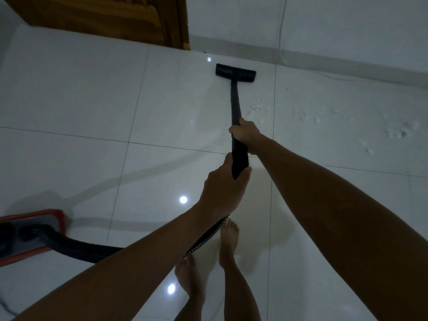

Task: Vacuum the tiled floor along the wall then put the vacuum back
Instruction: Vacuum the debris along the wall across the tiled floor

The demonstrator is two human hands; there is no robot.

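Nearest, two bare feet point(208, 262) stand on the glossy tiled floor point(69, 100), their legs cut off by the bottom edge. At the left edge sits the red and grey vacuum point(25, 235), only partly in frame, so its full shape is hard to make out. A black ribbed hose point(88, 249) runs from it toward the hands and passes behind the left forearm, which hides part of it. The left hand point(222, 191) grips the lower end of the black wand point(236, 105), fingers curled round it; the right hand point(245, 135) grips the same wand just above, its fingers wrapped out of sight. Farther out, the floor head point(235, 72) rests on the tile near the wall point(347, 26). Pale specks point(393, 132) lie to the right, too blurred to identify. A thin cord point(281, 35) trails down the wall. A wooden door point(115, 17) is cut off at the top.
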